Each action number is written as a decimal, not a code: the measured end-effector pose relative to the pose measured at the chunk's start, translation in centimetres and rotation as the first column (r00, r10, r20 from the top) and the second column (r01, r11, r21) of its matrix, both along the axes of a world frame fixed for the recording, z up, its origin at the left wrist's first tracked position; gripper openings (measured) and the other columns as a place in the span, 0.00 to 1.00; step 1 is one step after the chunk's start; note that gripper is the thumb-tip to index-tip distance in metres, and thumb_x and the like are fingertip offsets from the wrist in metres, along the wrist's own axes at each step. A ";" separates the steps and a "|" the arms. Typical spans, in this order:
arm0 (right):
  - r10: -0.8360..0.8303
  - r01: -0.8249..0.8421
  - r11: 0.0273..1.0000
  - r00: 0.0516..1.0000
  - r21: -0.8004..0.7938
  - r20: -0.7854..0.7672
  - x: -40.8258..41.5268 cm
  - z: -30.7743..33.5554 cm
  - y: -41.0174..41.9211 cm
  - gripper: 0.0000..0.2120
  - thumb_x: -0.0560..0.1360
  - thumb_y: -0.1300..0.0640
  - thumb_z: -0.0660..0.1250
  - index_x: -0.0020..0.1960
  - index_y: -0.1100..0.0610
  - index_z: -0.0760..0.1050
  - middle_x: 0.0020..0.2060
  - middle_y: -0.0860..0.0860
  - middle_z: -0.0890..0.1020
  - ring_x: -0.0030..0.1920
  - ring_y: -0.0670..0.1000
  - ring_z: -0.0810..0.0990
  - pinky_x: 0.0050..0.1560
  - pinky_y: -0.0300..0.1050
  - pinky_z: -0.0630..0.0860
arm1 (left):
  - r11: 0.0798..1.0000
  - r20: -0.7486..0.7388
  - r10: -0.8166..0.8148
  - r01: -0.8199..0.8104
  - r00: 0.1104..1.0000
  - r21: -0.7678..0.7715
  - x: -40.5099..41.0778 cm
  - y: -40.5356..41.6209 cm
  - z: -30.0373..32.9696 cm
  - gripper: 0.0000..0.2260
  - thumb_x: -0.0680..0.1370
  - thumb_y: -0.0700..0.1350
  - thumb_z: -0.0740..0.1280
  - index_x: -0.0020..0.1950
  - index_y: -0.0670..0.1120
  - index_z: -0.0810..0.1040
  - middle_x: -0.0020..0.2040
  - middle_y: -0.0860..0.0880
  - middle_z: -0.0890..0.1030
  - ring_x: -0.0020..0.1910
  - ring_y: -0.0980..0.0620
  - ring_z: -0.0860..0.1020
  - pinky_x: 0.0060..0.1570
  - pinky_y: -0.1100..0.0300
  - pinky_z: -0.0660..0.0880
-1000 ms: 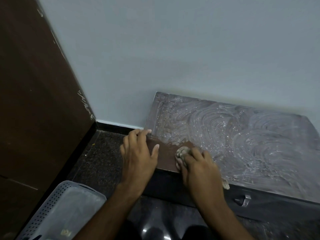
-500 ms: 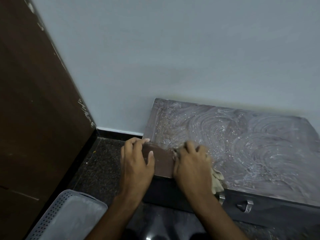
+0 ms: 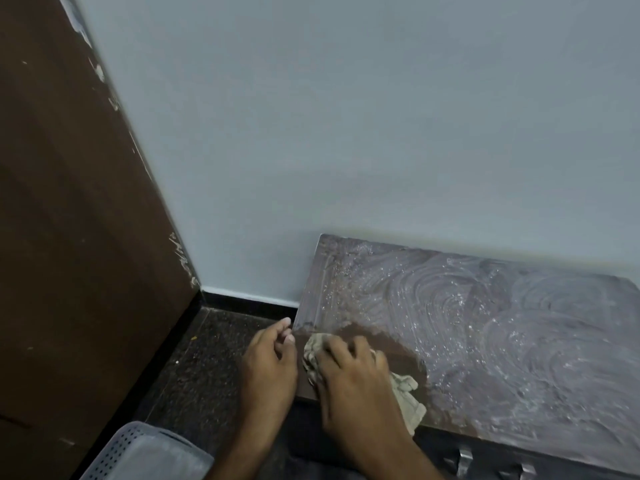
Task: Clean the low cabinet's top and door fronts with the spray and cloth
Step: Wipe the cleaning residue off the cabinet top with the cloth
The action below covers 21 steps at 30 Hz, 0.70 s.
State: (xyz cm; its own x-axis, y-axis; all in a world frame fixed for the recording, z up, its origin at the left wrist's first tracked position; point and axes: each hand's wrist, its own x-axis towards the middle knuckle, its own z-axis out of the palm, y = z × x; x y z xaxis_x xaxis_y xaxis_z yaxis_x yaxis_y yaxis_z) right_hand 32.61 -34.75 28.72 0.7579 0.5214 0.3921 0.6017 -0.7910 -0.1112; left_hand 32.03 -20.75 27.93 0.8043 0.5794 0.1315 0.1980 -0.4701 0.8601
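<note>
Right hand (image 3: pixel 356 382) lay flat, pressing the cloth (image 3: pixel 407 393) on the foamy cabinet top (image 3: pixel 502 341); left hand (image 3: pixel 268 362) hung loosely curled, empty, beside its corner

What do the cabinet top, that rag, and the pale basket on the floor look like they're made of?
Cabinet top: probably wood or a dark brown laminate, smooth where wiped, elsewhere filmed with whitish foamy swirls.
Rag, under the right hand: soft woven cloth, beige, crumpled into folds.
Basket: likely moulded plastic, matte pale grey, with rows of small punched holes in its wall.
</note>
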 end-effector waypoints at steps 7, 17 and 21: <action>-0.215 0.217 0.976 0.976 0.029 -0.041 5.4 0.6 -0.5 0.10 0.73 0.52 0.72 0.53 0.51 0.81 0.53 0.47 0.79 0.50 0.54 0.76 0.44 0.53 0.77 | 1.000 0.006 -0.009 0.009 1.000 -0.008 1.6 0.3 -0.8 0.12 0.81 0.39 0.64 0.62 0.46 0.82 0.57 0.51 0.81 0.57 0.53 0.79 0.56 0.65 0.69; -0.192 0.192 0.981 0.981 0.003 -0.020 3.2 -0.2 -3.0 0.16 0.59 0.53 0.79 0.47 0.50 0.83 0.49 0.46 0.80 0.41 0.53 0.79 0.32 0.49 0.79 | 1.000 0.043 -0.004 0.004 0.999 -0.011 1.9 -0.2 -0.4 0.11 0.81 0.41 0.64 0.61 0.45 0.82 0.54 0.54 0.79 0.52 0.59 0.77 0.47 0.80 0.66; -0.141 0.141 0.990 0.990 0.006 -0.011 2.3 0.1 -1.1 0.14 0.62 0.51 0.76 0.47 0.48 0.82 0.49 0.44 0.80 0.43 0.52 0.78 0.35 0.49 0.78 | 0.999 0.032 -0.038 0.038 0.999 -0.013 1.8 -0.1 -0.2 0.12 0.80 0.45 0.68 0.62 0.45 0.82 0.54 0.53 0.79 0.49 0.63 0.76 0.44 0.79 0.68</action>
State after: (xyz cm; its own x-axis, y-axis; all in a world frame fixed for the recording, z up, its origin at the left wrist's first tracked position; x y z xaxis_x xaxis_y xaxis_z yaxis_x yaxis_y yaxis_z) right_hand 34.90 -35.80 28.81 0.8277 0.4063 0.3871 0.4830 -0.8669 -0.1229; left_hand 33.78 -20.85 27.75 0.8214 0.5504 0.1500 0.1523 -0.4650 0.8721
